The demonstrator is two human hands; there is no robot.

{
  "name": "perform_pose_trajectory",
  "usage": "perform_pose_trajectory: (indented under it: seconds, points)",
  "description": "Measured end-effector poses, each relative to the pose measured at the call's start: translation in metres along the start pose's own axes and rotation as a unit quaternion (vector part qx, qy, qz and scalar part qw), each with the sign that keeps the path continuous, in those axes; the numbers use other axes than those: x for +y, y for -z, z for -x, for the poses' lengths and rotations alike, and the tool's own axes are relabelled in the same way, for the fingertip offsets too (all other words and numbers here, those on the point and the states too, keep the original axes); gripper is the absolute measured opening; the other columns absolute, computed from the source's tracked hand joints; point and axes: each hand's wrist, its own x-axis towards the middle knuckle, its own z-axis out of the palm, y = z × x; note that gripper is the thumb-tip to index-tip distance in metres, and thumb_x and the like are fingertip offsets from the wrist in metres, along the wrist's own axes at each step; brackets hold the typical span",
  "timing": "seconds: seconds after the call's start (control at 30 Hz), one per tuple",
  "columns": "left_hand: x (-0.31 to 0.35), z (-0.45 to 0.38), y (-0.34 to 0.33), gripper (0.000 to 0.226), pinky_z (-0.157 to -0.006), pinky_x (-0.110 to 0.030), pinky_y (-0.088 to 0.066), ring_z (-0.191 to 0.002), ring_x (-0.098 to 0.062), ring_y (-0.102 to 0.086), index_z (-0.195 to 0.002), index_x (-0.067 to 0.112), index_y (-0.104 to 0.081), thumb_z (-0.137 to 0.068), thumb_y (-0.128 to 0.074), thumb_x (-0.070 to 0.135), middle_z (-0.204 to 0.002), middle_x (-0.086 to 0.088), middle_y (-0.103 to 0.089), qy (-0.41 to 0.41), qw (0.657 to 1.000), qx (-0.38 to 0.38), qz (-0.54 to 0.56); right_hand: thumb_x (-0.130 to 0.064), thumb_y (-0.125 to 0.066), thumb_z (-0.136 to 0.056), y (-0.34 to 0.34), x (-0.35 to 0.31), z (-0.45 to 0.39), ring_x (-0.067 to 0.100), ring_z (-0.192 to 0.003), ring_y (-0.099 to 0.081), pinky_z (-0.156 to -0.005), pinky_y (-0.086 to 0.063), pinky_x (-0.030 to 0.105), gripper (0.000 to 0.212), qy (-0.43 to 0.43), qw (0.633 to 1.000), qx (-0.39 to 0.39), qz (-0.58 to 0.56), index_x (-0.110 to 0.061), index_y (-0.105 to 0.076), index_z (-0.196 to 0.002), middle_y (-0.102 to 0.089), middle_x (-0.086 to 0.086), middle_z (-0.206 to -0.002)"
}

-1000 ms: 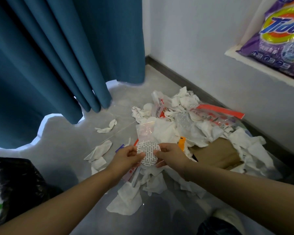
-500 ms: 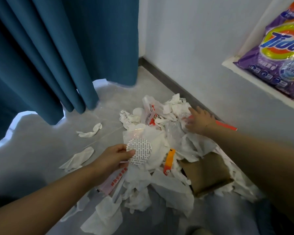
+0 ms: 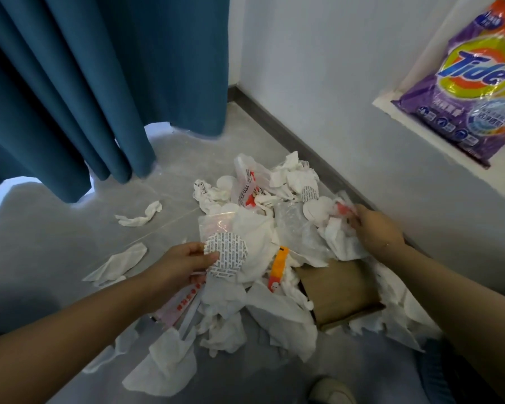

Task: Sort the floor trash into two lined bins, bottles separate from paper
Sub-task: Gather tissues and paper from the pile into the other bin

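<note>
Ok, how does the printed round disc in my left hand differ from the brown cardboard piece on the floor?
The printed disc is round, white with rows of dark print, and pinched in the left hand. The brown cardboard piece is squarish, plain, larger, and lies in the pile, tissues overlapping its edges. Both are flat.

A grey floor (image 3: 56,228) carries a heap of crumpled white tissues (image 3: 277,310) and clear plastic wrappers, piled near the dark skirting of the wall. A flat brown piece of cardboard (image 3: 338,293) lies at the heap's right side. Two loose tissues (image 3: 140,215) lie apart to the left, near a blue curtain (image 3: 99,83). On a white shelf (image 3: 391,107) set in the wall leans a purple bag of detergent (image 3: 478,91).
</note>
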Motion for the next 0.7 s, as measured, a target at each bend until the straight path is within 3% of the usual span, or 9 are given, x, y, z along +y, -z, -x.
perform_pose_trajectory:
  seconds: [0.13,0.27,0.33,0.43,0.5,0.6,0.7]
  points:
    - [0.004,0.002,-0.005,0.021,-0.076,-0.024,-0.049,-0.099,-0.016,-0.063,-0.11,0.017,-0.064,-0.09,-0.06,0.023,-0.105,0.001,-0.072,-0.008,1.0,0.0,-0.028,-0.027,-0.042,-0.098,0.01,0.014,0.004,0.037,-0.1,-0.06,-0.087,-0.048,0.044,0.033,-0.042,0.999,0.02,0.008,-0.007,-0.044,-0.123,-0.061,0.018,-0.112]
    - [0.005,-0.001,-0.009,0.023,-0.081,-0.026,-0.049,-0.102,-0.02,-0.063,-0.111,0.016,-0.064,-0.089,-0.061,0.024,-0.104,0.0,-0.072,-0.001,0.999,-0.002,-0.043,-0.022,-0.056,-0.09,0.014,0.014,0.002,0.027,-0.117,-0.054,-0.097,-0.046,0.035,0.046,-0.085,0.961,-0.219,0.143,-0.008,-0.045,-0.133,-0.053,0.012,-0.131]
    - [0.005,-0.005,-0.01,0.024,-0.085,-0.028,-0.049,-0.104,-0.021,-0.063,-0.112,0.017,-0.064,-0.089,-0.061,0.025,-0.104,0.0,-0.072,0.004,0.999,-0.002,-0.046,-0.024,-0.06,-0.087,0.019,0.006,0.001,0.027,-0.116,-0.054,-0.094,-0.045,0.034,0.049,-0.078,0.952,-0.255,0.152,-0.008,-0.048,-0.131,-0.055,0.011,-0.128]
    - [0.007,-0.01,-0.012,0.023,-0.085,-0.029,-0.049,-0.103,-0.021,-0.063,-0.11,0.017,-0.063,-0.089,-0.062,0.024,-0.103,0.0,-0.072,0.009,0.999,0.002,-0.039,-0.024,-0.052,-0.087,0.032,-0.016,-0.006,0.026,-0.092,-0.056,-0.078,-0.046,0.029,0.028,-0.045,0.976,-0.171,0.126,-0.007,-0.058,-0.109,-0.057,0.011,-0.101]
    - [0.009,-0.01,-0.017,0.017,-0.079,-0.026,-0.048,-0.095,-0.018,-0.063,-0.105,0.016,-0.064,-0.089,-0.061,0.022,-0.094,0.002,-0.073,0.009,0.999,0.002,-0.033,-0.019,-0.051,-0.086,0.028,-0.03,-0.013,0.024,-0.081,-0.052,-0.069,-0.042,0.027,0.017,-0.007,0.992,-0.103,0.068,-0.006,-0.057,-0.096,-0.056,0.011,-0.094]
    - [0.011,-0.007,-0.021,0.012,-0.074,-0.024,-0.048,-0.085,-0.012,-0.062,-0.101,0.017,-0.063,-0.09,-0.06,0.02,-0.085,0.006,-0.073,0.009,0.999,0.001,-0.039,-0.023,-0.057,-0.085,0.008,-0.052,-0.021,0.026,-0.093,-0.058,-0.072,-0.045,0.029,0.031,0.046,0.998,-0.039,-0.02,-0.004,-0.058,-0.109,-0.06,0.012,-0.109]
    - [0.008,-0.002,-0.022,0.015,-0.072,-0.024,-0.047,-0.086,-0.012,-0.062,-0.104,0.015,-0.063,-0.09,-0.059,0.019,-0.093,0.002,-0.072,0.022,0.999,0.009,-0.025,-0.029,-0.058,-0.085,-0.007,-0.066,-0.024,0.03,-0.117,-0.05,-0.092,-0.047,0.043,0.051,0.04,0.995,-0.081,0.045,-0.012,-0.043,-0.13,-0.049,0.012,-0.128]
